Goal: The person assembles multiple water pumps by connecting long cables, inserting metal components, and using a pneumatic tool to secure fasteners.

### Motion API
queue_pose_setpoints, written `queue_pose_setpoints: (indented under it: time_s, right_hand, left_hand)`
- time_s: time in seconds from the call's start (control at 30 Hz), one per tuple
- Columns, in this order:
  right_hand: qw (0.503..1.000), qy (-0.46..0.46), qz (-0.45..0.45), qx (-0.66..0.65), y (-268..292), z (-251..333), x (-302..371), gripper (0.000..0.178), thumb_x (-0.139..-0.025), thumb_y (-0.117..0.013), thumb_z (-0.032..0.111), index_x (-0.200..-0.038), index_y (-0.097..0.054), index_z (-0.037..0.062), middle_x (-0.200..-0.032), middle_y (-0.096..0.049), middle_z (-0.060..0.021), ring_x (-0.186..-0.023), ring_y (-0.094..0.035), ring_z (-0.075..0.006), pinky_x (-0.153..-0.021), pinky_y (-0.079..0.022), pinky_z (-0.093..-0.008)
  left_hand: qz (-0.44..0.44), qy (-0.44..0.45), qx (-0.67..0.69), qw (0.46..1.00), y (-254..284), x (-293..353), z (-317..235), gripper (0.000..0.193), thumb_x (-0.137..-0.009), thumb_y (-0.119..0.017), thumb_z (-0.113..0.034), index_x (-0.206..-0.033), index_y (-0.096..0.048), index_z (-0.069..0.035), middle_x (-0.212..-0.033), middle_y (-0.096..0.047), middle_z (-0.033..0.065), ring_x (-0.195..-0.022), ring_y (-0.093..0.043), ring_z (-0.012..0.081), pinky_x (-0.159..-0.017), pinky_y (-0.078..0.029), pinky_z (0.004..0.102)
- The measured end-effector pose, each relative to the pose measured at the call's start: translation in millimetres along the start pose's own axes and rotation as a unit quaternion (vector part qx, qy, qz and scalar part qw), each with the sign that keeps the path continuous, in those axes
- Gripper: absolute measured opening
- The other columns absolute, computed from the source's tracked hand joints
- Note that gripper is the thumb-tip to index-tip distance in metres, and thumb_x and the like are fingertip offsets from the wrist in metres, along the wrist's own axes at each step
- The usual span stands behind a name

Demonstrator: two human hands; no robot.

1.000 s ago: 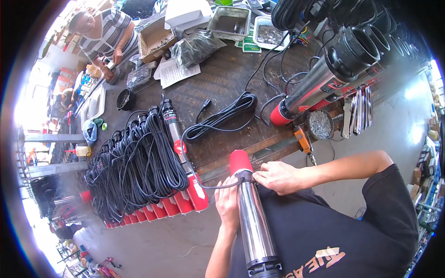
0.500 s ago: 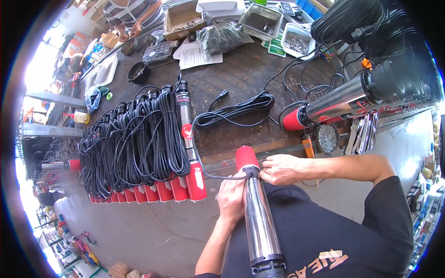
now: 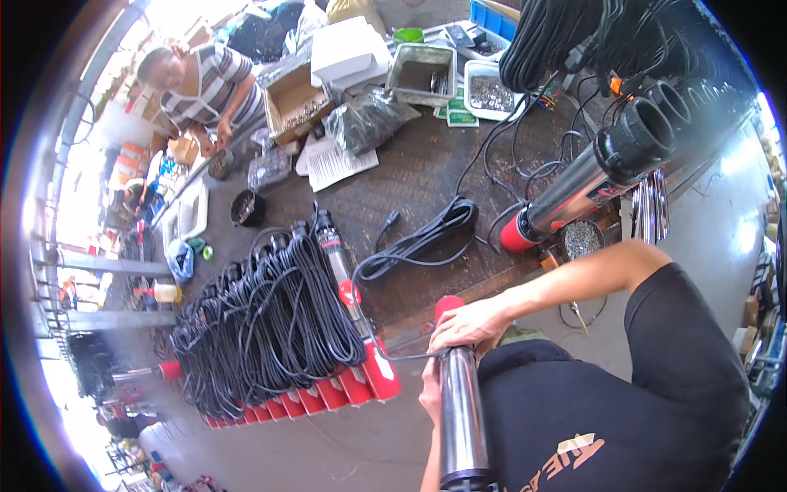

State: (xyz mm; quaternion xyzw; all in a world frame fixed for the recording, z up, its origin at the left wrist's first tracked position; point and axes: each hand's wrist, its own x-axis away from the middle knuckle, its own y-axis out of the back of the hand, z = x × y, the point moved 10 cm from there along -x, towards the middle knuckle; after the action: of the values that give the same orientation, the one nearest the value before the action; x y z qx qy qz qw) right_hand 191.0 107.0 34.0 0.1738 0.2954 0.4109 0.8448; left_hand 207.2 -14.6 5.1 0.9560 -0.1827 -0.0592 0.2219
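Note:
A steel submersible pump (image 3: 461,402) with a red end cap (image 3: 448,304) stands lengthwise before my body, its red end toward the table. My right hand (image 3: 474,323) is wrapped over the top, around the joint between the cap and the steel tube. Against the tube's left side is my left hand (image 3: 429,389), gripping it; part of its fingers is hidden behind the pump. A black cable (image 3: 403,358) enters the pump at the joint, beneath my right hand. It leads back to a coil of black cable (image 3: 422,246) on the table.
Several red-ended pumps with bundled black cables (image 3: 270,320) lie in a row to the left. At the right rests a larger steel pump (image 3: 578,193), near a bowl of small metal parts (image 3: 581,239). Trays and boxes line the back; a person (image 3: 215,90) works at far left.
My right hand has moved left onto the top of the pump's joint, covering it. My left hand has slid lower along the tube's side. The whole view has turned and shifted.

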Motion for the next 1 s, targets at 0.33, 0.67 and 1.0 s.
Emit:
queue_pose_setpoints:
  time_s: [0.33,0.67,1.0]
  right_hand:
    - [0.833,-0.440,-0.323,-0.087,52.3,-142.7,-6.9,0.081,-0.081,-0.083,0.040,-0.140,-0.043,0.0014,-0.127,-0.059,-0.0210,-0.115,-0.060,-0.0284,-0.097,-0.051,-0.0417]
    - [0.761,-0.466,-0.403,-0.204,-44.0,-225.4,109.2,0.063,-0.087,-0.076,0.037,-0.128,-0.053,-0.0046,-0.109,-0.067,-0.0148,-0.103,-0.063,-0.0207,-0.091,-0.053,-0.0365]
    - [0.691,-0.438,-0.259,-0.514,-41.3,-182.0,99.0,0.045,-0.099,-0.066,0.032,-0.135,-0.054,0.0067,-0.120,-0.063,-0.0015,-0.104,-0.060,-0.0098,-0.096,-0.050,-0.0276]
  left_hand:
    - [0.089,0.132,0.239,0.958,18.3,-156.2,59.2,0.033,-0.106,-0.053,-0.022,-0.114,-0.068,0.006,-0.103,-0.073,0.0091,-0.093,-0.067,0.0150,-0.085,-0.052,0.0296]
    - [0.064,0.219,-0.101,0.968,-62.8,-148.2,110.5,0.060,-0.085,-0.070,-0.054,-0.086,-0.074,0.006,-0.082,-0.074,0.0221,-0.077,-0.074,0.0295,-0.070,-0.057,0.0410]
    - [0.017,0.121,-0.100,0.987,-50.8,-131.9,95.8,0.035,-0.079,-0.082,-0.038,-0.088,-0.080,-0.004,-0.072,-0.074,0.0120,-0.069,-0.074,0.0209,-0.067,-0.055,0.0339]
